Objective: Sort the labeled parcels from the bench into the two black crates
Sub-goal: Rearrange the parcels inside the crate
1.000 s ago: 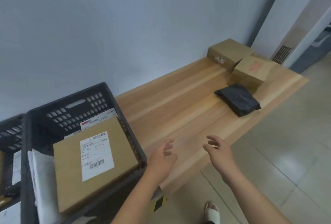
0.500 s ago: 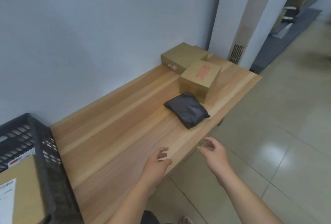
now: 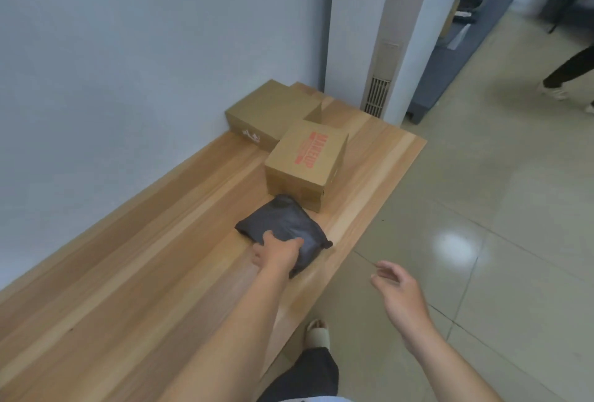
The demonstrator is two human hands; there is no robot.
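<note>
A long wooden bench (image 3: 144, 289) is seen running along a pale wall (image 3: 128, 64) toward a white pillar (image 3: 414, 48), with glossy floor tiles (image 3: 482, 208) at the right of the frame. At its far end, mid-frame, a plain box (image 3: 266, 109) and a red-printed box (image 3: 305, 160) are set, the black parcel (image 3: 286, 221) lying just before the latter near the front edge. Compared with half a second earlier, the left hand (image 3: 276, 252) has been brought onto the black parcel, fingers (image 3: 297, 241) curled over its near edge, while the right hand (image 3: 398, 292) is held above the floor tiles, fingers loosely spread.
</note>
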